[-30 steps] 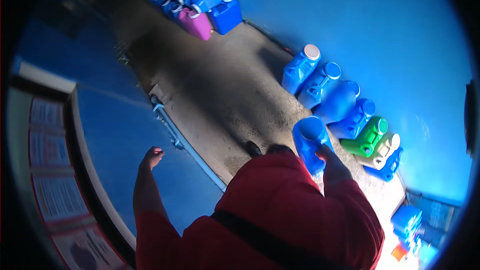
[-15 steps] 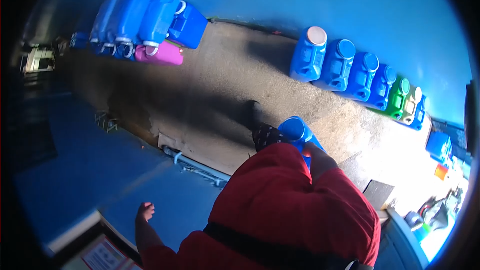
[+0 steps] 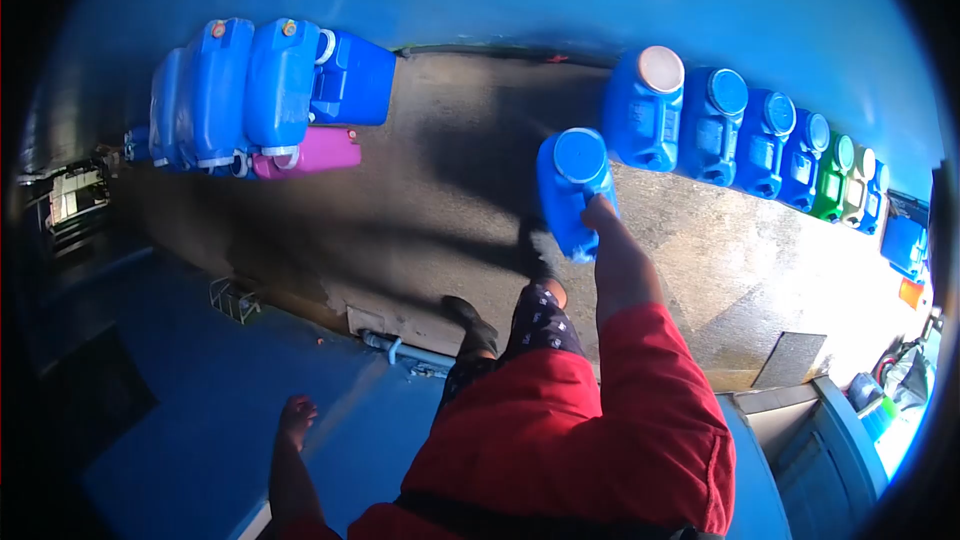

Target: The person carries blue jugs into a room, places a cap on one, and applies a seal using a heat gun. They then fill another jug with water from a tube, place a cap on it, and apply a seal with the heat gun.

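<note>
My right hand [image 3: 598,212] grips the handle of a blue plastic jerrycan [image 3: 570,190] with a blue cap, held out in front of me above the concrete floor. The can hangs just left of a row of capped jerrycans [image 3: 735,130] along the blue wall. The nearest in that row is a blue can with a white cap [image 3: 645,105]. My left hand [image 3: 297,418] hangs loose at my side, low left, with nothing in it and its fingers apart. My red sleeve and patterned shorts fill the lower middle.
A stack of large blue cans [image 3: 250,90] with a pink can [image 3: 310,155] lies at the upper left. Green and beige cans [image 3: 840,180] end the row at right. A blue pipe fitting [image 3: 400,352] runs along the floor edge. A grey mat [image 3: 790,360] lies lower right.
My right arm has swung the blue can up and forward, away from my body toward the row by the wall. My view has turned, and I have stepped forward. The left hand stayed low.
</note>
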The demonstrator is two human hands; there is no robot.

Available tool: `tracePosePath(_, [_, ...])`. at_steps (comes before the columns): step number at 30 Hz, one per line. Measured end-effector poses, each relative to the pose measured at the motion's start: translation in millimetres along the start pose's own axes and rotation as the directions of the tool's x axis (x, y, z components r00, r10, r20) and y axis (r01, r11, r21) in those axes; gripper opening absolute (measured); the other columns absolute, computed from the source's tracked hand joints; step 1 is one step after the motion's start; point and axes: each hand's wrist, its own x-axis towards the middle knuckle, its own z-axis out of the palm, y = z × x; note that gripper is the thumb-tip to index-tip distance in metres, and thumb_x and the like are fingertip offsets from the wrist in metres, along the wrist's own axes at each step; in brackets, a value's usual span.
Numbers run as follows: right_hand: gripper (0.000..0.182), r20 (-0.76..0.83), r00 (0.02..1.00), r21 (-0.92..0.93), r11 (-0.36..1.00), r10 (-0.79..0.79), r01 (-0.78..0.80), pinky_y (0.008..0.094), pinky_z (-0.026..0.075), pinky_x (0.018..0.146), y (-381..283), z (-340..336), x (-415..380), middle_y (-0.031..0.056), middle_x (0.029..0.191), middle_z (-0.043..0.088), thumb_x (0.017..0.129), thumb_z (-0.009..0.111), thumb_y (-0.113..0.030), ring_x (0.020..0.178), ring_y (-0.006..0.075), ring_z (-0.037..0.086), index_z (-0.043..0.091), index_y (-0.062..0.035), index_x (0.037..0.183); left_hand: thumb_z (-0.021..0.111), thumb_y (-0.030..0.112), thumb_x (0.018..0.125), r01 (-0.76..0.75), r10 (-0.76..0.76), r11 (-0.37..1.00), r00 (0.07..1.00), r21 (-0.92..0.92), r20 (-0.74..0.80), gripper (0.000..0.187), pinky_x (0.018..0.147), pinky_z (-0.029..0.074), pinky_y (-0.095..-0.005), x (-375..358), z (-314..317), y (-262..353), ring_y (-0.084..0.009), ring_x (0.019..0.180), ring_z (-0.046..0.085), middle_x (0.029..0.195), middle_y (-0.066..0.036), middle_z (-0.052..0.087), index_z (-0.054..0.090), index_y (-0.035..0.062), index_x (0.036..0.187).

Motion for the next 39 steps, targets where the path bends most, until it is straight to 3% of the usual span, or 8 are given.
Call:
tracePosePath(10, [0.073,-0.349,0.936,0.428,0.896,0.047,0.115,0.0422,0.053,0.09,-92.9,-56.6,104.7,0.0281,0.116,0.064,0.08,0.073,-0.034,0.106,0.0418,0.065,0.042,0.0049,0.134,0.063,0.016,0.088,0.317,-0.332,0.942,0.927,0.108,0.175,0.006,0.052,0.037,-0.025,-62.1,9.8,-16.1,-0.0073,0.062,0.049,0.071,0.004,0.053,0.058,0.0145,0.084])
tracePosePath(15, [0.068,-0.703,0.696,0.341,0.788,-0.149,0.513,0.0504,0.045,0.1,-48.3,-68.1,10.1,0.0331,0.125,0.054,0.083,0.07,-0.034,0.118,0.0476,0.053,0.043,0.0031,0.133,0.067,0.019,0.088,0.047,-0.088,0.985,0.965,0.166,0.249,0.012,0.059,0.045,-0.0304,-1.1,16.4,3.1,-0.0131,0.07,0.057,0.077,-0.001,0.061,0.062,0.0085,0.085])
tracePosePath(18, [0.061,-0.517,0.854,0.375,0.882,-0.059,0.287,0.0502,0.047,0.097,43.6,-26.3,-52.9,0.0311,0.119,0.059,0.084,0.067,-0.034,0.114,0.0466,0.056,0.047,0.0006,0.131,0.066,0.023,0.091,-0.321,0.249,0.899,0.934,0.298,0.255,0.019,0.076,0.051,-0.0386,102.7,37.8,28.9,-0.0217,0.081,0.062,0.086,-0.01,0.067,0.064,0.0047,0.094])
tracePosePath(19, [0.058,-0.437,0.9,0.385,0.901,-0.012,0.199,0.0481,0.048,0.097,78.6,-6.8,-78.5,0.0278,0.116,0.063,0.085,0.067,-0.036,0.112,0.0429,0.059,0.051,-0.0006,0.128,0.066,0.027,0.092,-0.612,0.629,0.521,0.747,0.595,0.217,0.024,0.079,0.052,-0.0399,87.9,57.7,71.0,-0.0226,0.085,0.064,0.095,-0.012,0.068,0.063,0.0053,0.104])
tracePosePath(21, [0.049,-0.266,0.959,0.337,0.941,0.097,-0.002,0.0442,0.05,0.096,154.3,41.7,-134.0,0.0234,0.114,0.067,0.085,0.064,-0.039,0.112,0.0381,0.062,0.063,-0.0006,0.116,0.069,0.025,0.091,-0.63,0.594,0.717,0.776,0.299,0.213,0.033,0.084,0.053,-0.0399,122.9,105.2,142.2,-0.024,0.092,0.065,0.1,-0.012,0.067,0.059,0.0033,0.113])
tracePosePath(26, [0.038,-0.219,0.92,0.439,0.875,0.325,-0.205,0.0455,0.054,0.084,305.3,150.2,-310.1,0.0244,0.102,0.07,0.079,0.062,-0.028,0.097,0.0392,0.068,0.069,0.0013,0.102,0.068,0.027,0.089,-0.867,0.782,0.247,0.442,0.433,0.44,0.041,0.091,0.052,-0.0399,95.5,262.0,334.6,-0.0291,0.104,0.066,0.113,-0.016,0.068,0.058,0.0047,0.121])
tracePosePath(33, [0.031,-0.23,0.688,0.819,0.519,0.688,-0.245,0.0389,0.055,0.069,436.1,321.0,-439.2,0.0163,0.078,0.071,0.077,0.071,-0.027,0.072,0.0253,0.069,0.071,0.0019,0.09,0.07,0.03,0.088,-0.953,0.648,-0.224,0.009,0.202,0.762,0.043,0.089,0.053,-0.0378,-189.4,476.4,436.2,-0.0264,0.104,0.067,0.11,-0.016,0.069,0.059,0.0041,0.12])
tracePosePath(39, [0.029,0.054,0.738,0.945,0.205,0.672,-0.256,0.0414,0.052,0.052,502.9,411.6,-423.3,0.0106,0.066,0.067,0.082,0.069,-0.032,0.055,0.0251,0.064,0.071,-0.0033,0.079,0.07,0.03,0.085,-0.842,0.336,-0.54,-0.236,-0.019,0.912,0.04,0.086,0.053,-0.0392,-310.8,659.3,429.3,-0.0267,0.096,0.067,0.104,-0.016,0.069,0.061,0.0031,0.113])
